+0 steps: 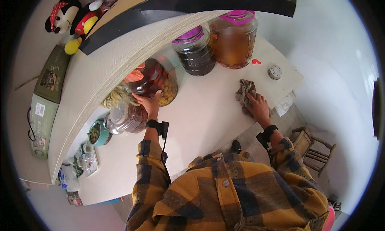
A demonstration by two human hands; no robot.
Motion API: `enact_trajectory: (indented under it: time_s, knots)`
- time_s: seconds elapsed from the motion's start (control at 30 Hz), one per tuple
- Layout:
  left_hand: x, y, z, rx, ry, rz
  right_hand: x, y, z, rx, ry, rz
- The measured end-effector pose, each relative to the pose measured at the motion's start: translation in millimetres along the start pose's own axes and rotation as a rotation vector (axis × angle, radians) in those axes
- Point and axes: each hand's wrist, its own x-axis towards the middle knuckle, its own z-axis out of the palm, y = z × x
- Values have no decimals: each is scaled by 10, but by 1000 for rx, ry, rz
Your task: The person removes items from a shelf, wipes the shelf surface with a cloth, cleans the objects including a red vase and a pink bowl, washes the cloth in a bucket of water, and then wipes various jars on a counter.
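Note:
My left hand [149,104] rests with thumb and fingers spread against the lower side of a large glass jar [153,77]. Dark red liquid and round yellowish fruit fill that jar. Just beside the same hand, a smaller clear jar [129,118] with a pale lid stands to the left. On the right of the white tabletop [195,110], my right hand [259,106] holds a crumpled brown cloth [247,92] against the surface, near the front edge. Its fingertips are on the cloth, and part of the cloth is hidden under the palm.
Behind stand a dark-filled jar [196,56] and an amber-filled jar [233,41], both purple-lidded. A round metal tin [275,72] sits far right; a teal plant pot [100,133] sits left. A shelf [117,55] overhangs the back. A wooden chair [314,149] is on the floor.

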Motion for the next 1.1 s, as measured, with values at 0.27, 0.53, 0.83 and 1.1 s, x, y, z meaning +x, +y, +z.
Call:
enact_trajectory:
  time_s: [0.27, 0.53, 0.83, 1.1]
  knots:
    - [64, 17, -48, 9, -8, -13, -13, -28, -16, 11, 27, 26]
    - [-818, 1559, 321, -100, -29, 715, -24, 22, -10, -15, 27, 75]
    - [1327, 2762, 1240, 537, -799, 699, 25, -12, -49, 110, 13, -12]
    - [1110, 2997, 1325, 658, -941, 566, 93, 218, -56, 160, -5, -29]
